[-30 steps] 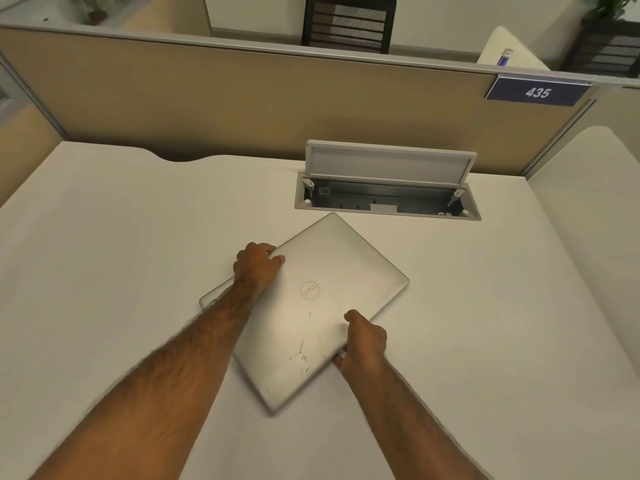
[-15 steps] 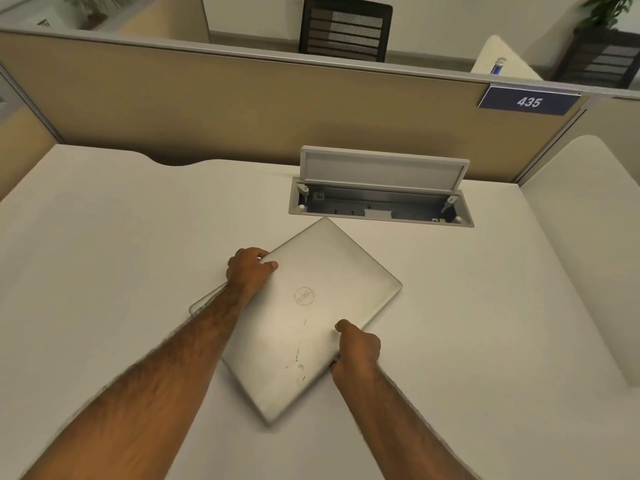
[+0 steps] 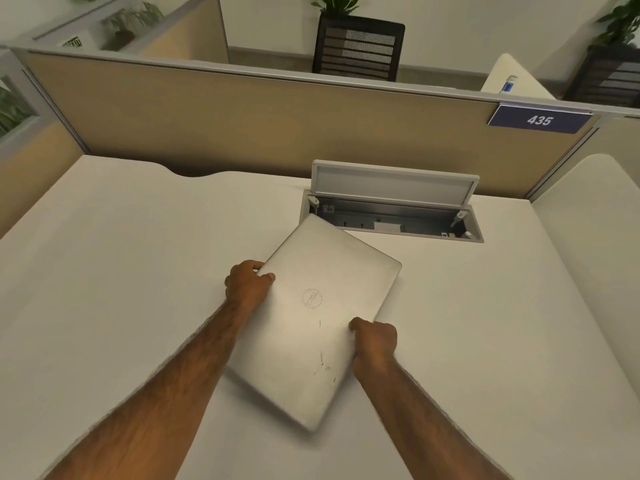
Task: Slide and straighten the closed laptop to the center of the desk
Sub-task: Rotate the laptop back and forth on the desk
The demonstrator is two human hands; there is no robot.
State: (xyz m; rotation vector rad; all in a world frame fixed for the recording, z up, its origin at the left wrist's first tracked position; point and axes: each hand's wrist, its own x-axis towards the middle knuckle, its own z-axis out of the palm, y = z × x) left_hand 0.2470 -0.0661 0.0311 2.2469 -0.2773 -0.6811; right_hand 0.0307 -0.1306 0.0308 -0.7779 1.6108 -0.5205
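White desk (image 3: pixel 121 271) is carrying the silver closed laptop (image 3: pixel 311 327), lying skewed, far corner just overlapping the open cable tray (image 3: pixel 408 223). Left hand (image 3: pixel 247 285) is clamping the laptop's left edge, fingers curled; right hand (image 3: pixel 375 337) is clamping its right edge.

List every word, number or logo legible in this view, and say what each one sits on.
"435": white digits on the dark blue nameplate fixed to the tan partition's top rail.
"DELL": circled logo embossed on the closed silver laptop's lid.
Small yellow-and-black sign on the far left shelf: too blurred to read.
Blue-and-white label behind the partition: too small to read.
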